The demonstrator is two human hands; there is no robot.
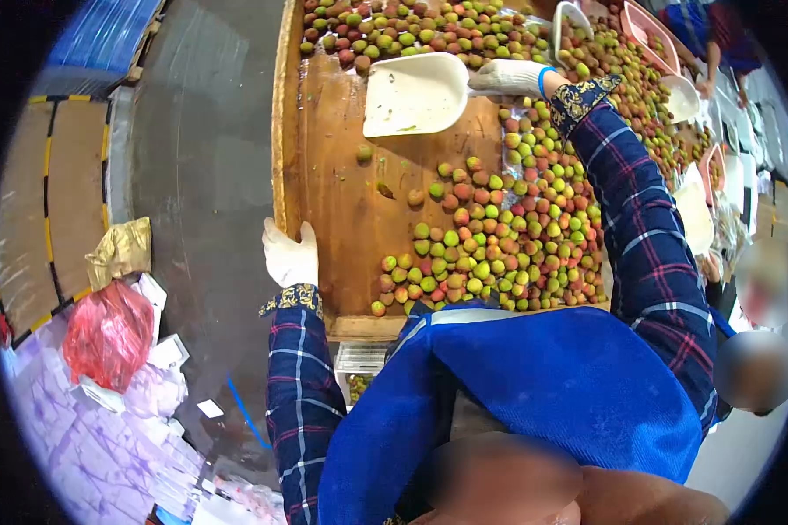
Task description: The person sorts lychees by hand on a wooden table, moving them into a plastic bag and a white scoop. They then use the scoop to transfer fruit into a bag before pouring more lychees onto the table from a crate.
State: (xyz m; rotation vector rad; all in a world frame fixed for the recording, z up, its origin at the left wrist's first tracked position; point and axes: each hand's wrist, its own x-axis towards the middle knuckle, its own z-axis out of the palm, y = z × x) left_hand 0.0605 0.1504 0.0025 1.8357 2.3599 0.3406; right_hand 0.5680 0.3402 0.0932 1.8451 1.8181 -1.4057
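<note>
My right hand (pixel 510 77), in a white glove, grips the handle of a white plastic scoop (pixel 414 94) that rests empty on the bare wood of a large sorting table (pixel 346 188). Green and red lychees (pixel 499 236) lie heaped on the table to the right of the scoop and along its far end. My left hand (pixel 290 254), also gloved, grips the raised left rim of the table, well below the scoop. Both arms wear plaid sleeves over a blue apron (pixel 534 385).
Pink and white trays (pixel 648 31) sit among the fruit at the far right, where another person's arm reaches in. On the grey floor to the left lie a red plastic bag (pixel 107 332), a tan bag (pixel 121 252) and flattened cartons.
</note>
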